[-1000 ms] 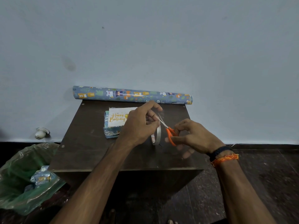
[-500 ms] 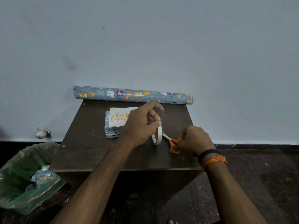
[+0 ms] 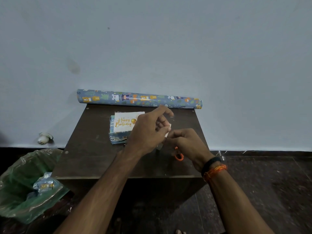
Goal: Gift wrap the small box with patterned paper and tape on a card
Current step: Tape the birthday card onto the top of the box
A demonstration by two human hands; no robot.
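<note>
A dark brown wooden worktop (image 3: 87,159) carries a long roll of blue animal-patterned wrapping paper (image 3: 138,99) along its far edge. The small box wrapped in blue patterned paper (image 3: 116,138) sits mid-worktop, a white "Happy Birthday" card (image 3: 124,121) on top. The left hand (image 3: 146,132) pinches a white tape roll (image 3: 168,132); the right hand (image 3: 187,142) curls beside it, above orange-handled scissors (image 3: 179,156); its grip is hidden.

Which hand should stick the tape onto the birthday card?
Probably the left hand: it hovers right beside the birthday card on the wrapped box. The right hand is farther, over the scissors.
</note>
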